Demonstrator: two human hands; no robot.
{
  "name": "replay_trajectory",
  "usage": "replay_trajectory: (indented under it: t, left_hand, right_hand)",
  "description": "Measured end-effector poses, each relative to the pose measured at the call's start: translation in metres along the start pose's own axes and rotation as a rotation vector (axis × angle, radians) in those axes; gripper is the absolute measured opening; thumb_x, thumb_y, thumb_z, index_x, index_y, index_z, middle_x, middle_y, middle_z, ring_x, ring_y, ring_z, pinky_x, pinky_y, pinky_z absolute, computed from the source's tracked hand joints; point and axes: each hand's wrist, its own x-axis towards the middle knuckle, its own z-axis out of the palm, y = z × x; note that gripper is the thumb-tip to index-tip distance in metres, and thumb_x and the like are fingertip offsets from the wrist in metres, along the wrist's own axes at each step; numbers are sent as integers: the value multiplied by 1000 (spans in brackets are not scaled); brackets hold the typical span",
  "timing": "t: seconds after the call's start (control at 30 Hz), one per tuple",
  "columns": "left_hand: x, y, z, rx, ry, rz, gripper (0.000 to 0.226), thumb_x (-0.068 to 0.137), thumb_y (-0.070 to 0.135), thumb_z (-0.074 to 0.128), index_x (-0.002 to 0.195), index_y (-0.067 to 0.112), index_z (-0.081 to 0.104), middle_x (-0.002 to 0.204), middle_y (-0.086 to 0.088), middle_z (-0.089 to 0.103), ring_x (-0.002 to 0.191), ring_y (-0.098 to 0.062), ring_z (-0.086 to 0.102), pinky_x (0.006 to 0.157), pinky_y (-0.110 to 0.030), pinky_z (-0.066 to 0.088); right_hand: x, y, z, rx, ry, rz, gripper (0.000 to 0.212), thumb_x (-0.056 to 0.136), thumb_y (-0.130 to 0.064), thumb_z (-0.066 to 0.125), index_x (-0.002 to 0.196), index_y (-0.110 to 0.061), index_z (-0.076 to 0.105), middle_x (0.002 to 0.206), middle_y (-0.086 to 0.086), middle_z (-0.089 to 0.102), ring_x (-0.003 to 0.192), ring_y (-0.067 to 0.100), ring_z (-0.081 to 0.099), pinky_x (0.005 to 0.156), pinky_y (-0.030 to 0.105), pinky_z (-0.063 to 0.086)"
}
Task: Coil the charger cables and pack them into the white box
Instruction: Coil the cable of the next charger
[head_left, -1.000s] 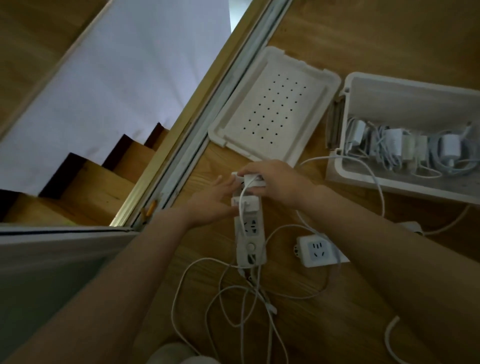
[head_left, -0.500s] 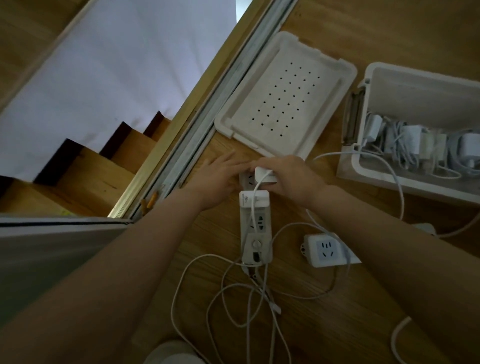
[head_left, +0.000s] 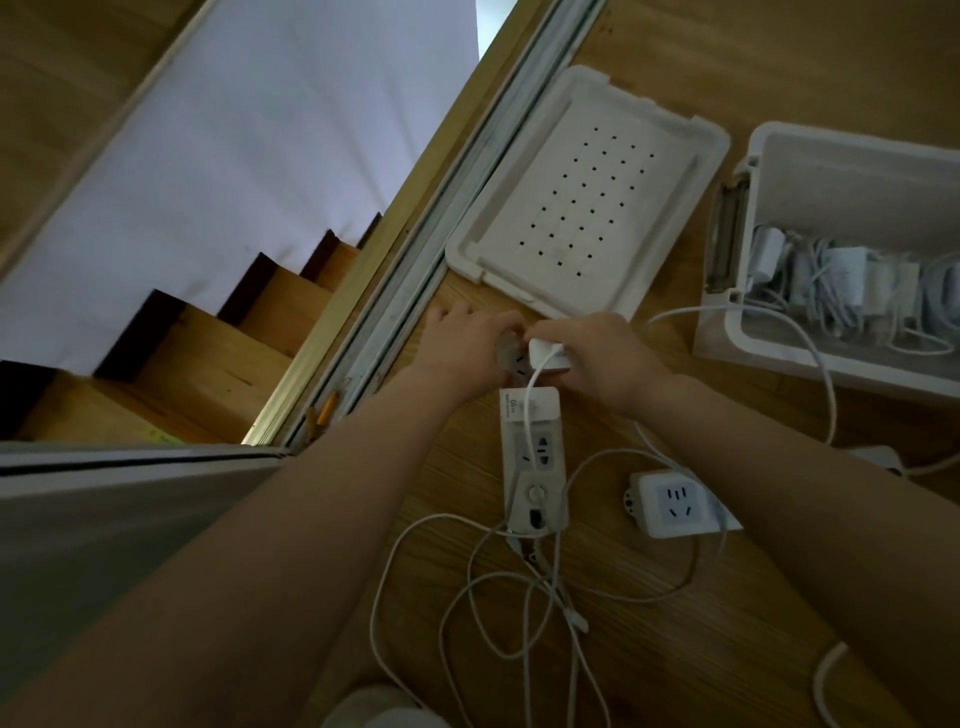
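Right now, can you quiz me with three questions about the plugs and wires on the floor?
1. True or false: the white box is empty.
2. Which hand grips the white charger? A: left hand. B: right hand.
3. Fill in: the left hand rests on the end of the ____.

Key: 1 false, chargers lie inside; 2 B; 3 power strip.

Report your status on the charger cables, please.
Left hand braces power strip; right hand grips white charger. Cables lie loose, uncoiled. White box open, partly filled.
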Motion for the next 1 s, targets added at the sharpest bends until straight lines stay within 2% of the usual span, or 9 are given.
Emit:
replay_trajectory:
  t: [0.1, 0.23, 0.43, 0.53, 0.6, 0.67, 0.8, 0.9, 1.0]
  left_hand:
    - [-3, 5, -1, 25, -4, -26, 40, 86, 45, 57, 123, 32, 47, 126, -2, 57, 124, -27, 40, 106, -45, 25]
    - [-1, 7, -5, 29, -58, -62, 52, 84, 43, 62, 131, 35, 42, 130, -4, 54, 126, -27, 39, 106, -45, 23]
    - [-4, 10, -3, -58, -44, -97, 50, 84, 39, 64, 130, 38, 45, 129, -3, 54, 127, -26, 37, 107, -45, 23]
    - [-6, 12, -4, -4, -53, -75, 52, 86, 35, 63, 133, 35, 43, 133, -3, 53, 128, -26, 36, 105, -42, 24]
    - [-8, 15, -10, 89, -94, -37, 53, 87, 33, 61, 136, 31, 40, 137, -3, 49, 129, -26, 36, 106, -41, 24]
    - [-10, 21, -21, 70, -64, -43, 50, 90, 26, 56, 137, 26, 40, 138, -5, 47, 130, -28, 35, 108, -42, 23]
    - [-20, 44, -58, -454, 169, -249, 32, 97, 32, 43, 115, 9, 57, 110, -7, 62, 102, -24, 56, 90, -35, 43]
    - [-39, 72, -88, -923, -184, -276, 65, 100, 50, 21, 113, 0, 60, 110, -11, 64, 102, -27, 57, 96, -39, 42]
    - [-55, 85, -103, -1289, -362, -199, 71, 97, 59, 17, 117, 5, 58, 103, -10, 66, 95, -24, 59, 95, -42, 39]
  right_hand:
    - [-1, -5, -5, 11, -20, 6, 28, 81, -25, 69, 108, -20, 63, 99, 4, 68, 93, 22, 60, 72, 23, 34]
    - [-9, -8, -29, 145, 92, -12, 29, 76, -23, 74, 104, -17, 67, 95, 7, 70, 87, 23, 62, 77, 34, 48]
    - [-21, -1, -50, 161, 106, -25, 28, 79, -20, 71, 107, -14, 65, 100, 11, 69, 91, 26, 62, 79, 40, 49]
    - [-29, 2, -49, 161, 43, -57, 38, 85, -8, 64, 122, -14, 57, 122, 8, 59, 112, 23, 54, 96, 31, 41]
    - [-36, 3, -54, 144, 20, -34, 47, 86, 0, 59, 129, -15, 48, 130, 7, 53, 118, 21, 48, 94, 22, 34]
    - [-44, 2, -66, 148, -11, 3, 46, 86, -2, 58, 126, -19, 46, 127, 6, 53, 112, 22, 51, 90, 25, 39]
    - [-60, -9, -97, -65, 46, -72, 38, 81, -7, 66, 114, -25, 61, 116, 3, 61, 105, 21, 56, 85, 40, 48]
    - [-67, -25, -115, -186, 169, -137, 39, 75, -3, 70, 107, -24, 68, 108, -2, 67, 105, 18, 57, 72, 38, 53]
    - [-71, -44, -129, -141, 233, -127, 42, 75, 1, 68, 112, -19, 65, 110, 2, 67, 106, 22, 58, 77, 41, 53]
